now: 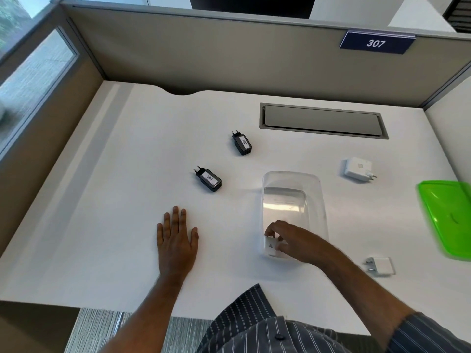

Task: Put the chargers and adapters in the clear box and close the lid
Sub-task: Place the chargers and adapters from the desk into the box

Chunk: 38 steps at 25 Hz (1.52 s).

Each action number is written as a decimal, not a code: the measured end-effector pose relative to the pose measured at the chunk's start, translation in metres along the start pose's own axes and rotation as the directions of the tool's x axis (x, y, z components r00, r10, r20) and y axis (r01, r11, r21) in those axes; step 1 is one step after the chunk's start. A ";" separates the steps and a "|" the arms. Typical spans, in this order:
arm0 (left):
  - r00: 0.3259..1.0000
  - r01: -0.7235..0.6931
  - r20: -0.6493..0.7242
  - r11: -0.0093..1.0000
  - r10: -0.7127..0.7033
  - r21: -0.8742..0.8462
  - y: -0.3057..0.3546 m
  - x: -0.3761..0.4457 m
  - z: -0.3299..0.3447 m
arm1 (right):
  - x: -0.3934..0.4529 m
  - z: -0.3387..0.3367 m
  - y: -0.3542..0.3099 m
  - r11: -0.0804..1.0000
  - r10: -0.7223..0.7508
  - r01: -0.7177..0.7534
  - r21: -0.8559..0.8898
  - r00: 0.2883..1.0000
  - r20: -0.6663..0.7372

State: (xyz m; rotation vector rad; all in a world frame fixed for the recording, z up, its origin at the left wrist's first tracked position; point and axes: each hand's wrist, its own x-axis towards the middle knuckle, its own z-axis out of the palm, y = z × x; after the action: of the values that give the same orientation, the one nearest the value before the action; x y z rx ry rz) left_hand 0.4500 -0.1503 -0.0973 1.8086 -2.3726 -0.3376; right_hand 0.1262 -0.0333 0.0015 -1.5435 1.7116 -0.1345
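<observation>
The left hand [177, 236] lay flat on the white surface [122, 189], palm down, its grip spread apart and holding nothing. Beyond it, further from the person, rested a black charger labelled 026 [208, 178], and a second black charger labelled 002 [241, 143] sat further back and to the right — both lying on their sides, prongs pointing away, well apart from each other. To the right of the left hand stood the clear box [293, 184], open, with the right hand [293, 239] reaching over its near rim; that grip was closed on a small white adapter [272, 247] held at the near end of the box, though whether it touched the bottom could not be told. Behind the box ran a grey cable hatch [323, 121]. Further right, a large white charger [358, 169] lay on the surface, and nearer the person a small white plug adapter [380, 266] lay beside the right forearm. At the far right edge sat the green lid [448, 220] — off the box.
</observation>
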 end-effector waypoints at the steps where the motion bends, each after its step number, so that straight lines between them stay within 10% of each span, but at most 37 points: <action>1: 1.000 -0.002 0.002 1.000 0.002 0.003 0.000 0.000 0.000 | 0.000 0.000 0.001 1.000 -0.010 0.010 -0.003 1.000 -0.026; 10: 1.000 0.010 0.005 1.000 -0.010 0.010 -0.002 0.002 0.003 | 0.029 -0.033 -0.036 0.990 -0.103 0.138 0.025 0.834 -0.542; 38: 0.999 0.035 0.022 0.999 -0.034 -0.028 -0.002 0.001 0.001 | 0.214 -0.014 -0.125 0.949 -0.033 -0.059 -0.311 0.959 -0.283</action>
State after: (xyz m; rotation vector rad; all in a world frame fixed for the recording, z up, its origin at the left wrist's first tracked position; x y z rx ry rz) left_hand 0.4514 -0.1516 -0.0985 1.8442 -2.3413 -0.3948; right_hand 0.2322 -0.2567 -0.0218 -1.8167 2.0482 -0.0799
